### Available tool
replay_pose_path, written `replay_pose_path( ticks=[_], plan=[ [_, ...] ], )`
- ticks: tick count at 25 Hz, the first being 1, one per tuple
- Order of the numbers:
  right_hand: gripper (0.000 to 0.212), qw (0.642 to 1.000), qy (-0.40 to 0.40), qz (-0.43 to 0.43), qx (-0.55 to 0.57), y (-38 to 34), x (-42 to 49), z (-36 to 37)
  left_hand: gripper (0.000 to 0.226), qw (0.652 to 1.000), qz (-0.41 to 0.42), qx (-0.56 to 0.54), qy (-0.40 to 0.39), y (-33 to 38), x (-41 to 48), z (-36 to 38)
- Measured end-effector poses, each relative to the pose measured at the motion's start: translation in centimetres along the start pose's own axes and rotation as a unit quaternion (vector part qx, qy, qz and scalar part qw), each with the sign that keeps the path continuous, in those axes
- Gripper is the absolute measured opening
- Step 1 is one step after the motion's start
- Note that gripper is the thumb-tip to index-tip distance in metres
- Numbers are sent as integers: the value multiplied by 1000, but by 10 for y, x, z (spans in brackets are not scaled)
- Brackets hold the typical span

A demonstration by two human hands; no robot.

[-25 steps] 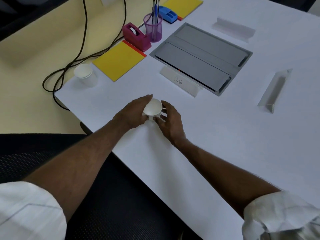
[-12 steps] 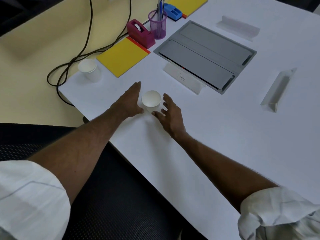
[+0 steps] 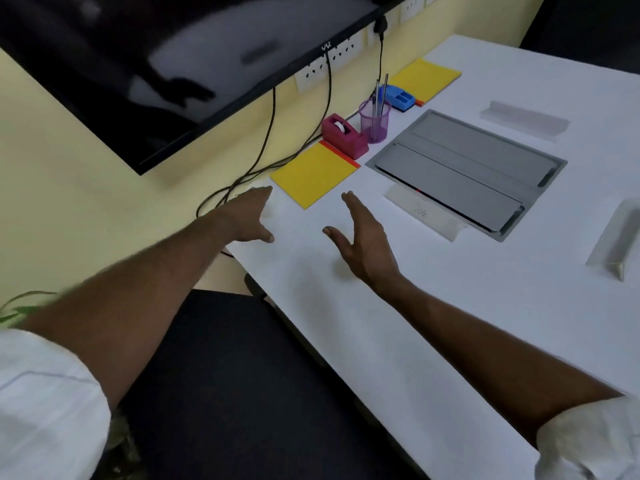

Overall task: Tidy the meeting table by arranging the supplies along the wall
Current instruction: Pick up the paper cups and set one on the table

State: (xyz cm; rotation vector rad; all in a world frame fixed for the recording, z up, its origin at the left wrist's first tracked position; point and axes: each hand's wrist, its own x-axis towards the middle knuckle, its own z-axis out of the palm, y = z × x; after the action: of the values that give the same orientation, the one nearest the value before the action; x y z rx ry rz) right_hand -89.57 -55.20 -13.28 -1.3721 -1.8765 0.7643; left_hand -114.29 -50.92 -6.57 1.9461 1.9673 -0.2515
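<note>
The white worktop is seen with most of the supplies already lined up along the edge that meets the yellow wall. A grey hatch panel is set into the worktop and is judged to be a fixture, not something to be moved.

Along the wall edge, a nearer yellow pad and a farther yellow pad are laid flat. Between them a magenta tape dispenser, a purple pen cup and a small blue item, possibly a stapler, are ranged in a row. That part of the task is judged done.

Three clear card stands are left away from the wall: a labelled stand just beside the hatch panel, a far stand beyond it, and a side stand at the right of the view. Their placing is judged to be the remaining work.

The left hand is stretched palm down toward the wall edge near the nearer pad, fingers straight; whether anything is hidden beneath it cannot be told. The right hand is held flat above the worktop, fingers spread, with nothing gripped.
</note>
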Motion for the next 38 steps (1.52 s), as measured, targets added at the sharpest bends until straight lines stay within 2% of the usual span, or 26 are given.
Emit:
replay_pose_path(
  ticks=[4, 9, 14, 16, 21, 24, 27, 32, 38],
  plan=[
    [62, 998, -28, -40, -38, -40, 37, 28, 101, 999, 28, 23, -10, -44, 18, -34],
    [53, 996, -60, -17, -66, -64, 71, 66, 93, 994, 86, 49, -37, -79, 48, -37],
    [51, 992, -97, 25, -77, -64, 104, 100, 74, 994, 105, -19, 27, -109, 77, -12],
    [51, 993, -88, 61, -53, -62, 116, 113, 66, 992, 85, -82, 49, -117, 91, -2],
    [48, 988, -68, 136, 21, -62, 144, 139, 57, 973, -34, -201, 104, -122, 130, 16],
    [41, 981, -46, 184, 48, -59, 162, 152, 57, 938, -98, -316, 103, -121, 146, 24],
    [29, 968, -25, 244, 54, -52, 178, 165, 42, 898, -129, -406, 108, -124, 155, 30],
    [35, 934, -5, 340, 113, -43, 186, 178, 21, 891, -121, -419, 123, -125, 154, 33],
    [22, 936, 45, 336, 98, -46, 190, 182, 20, 897, -114, -410, 119, -123, 146, 22]
  ],
)
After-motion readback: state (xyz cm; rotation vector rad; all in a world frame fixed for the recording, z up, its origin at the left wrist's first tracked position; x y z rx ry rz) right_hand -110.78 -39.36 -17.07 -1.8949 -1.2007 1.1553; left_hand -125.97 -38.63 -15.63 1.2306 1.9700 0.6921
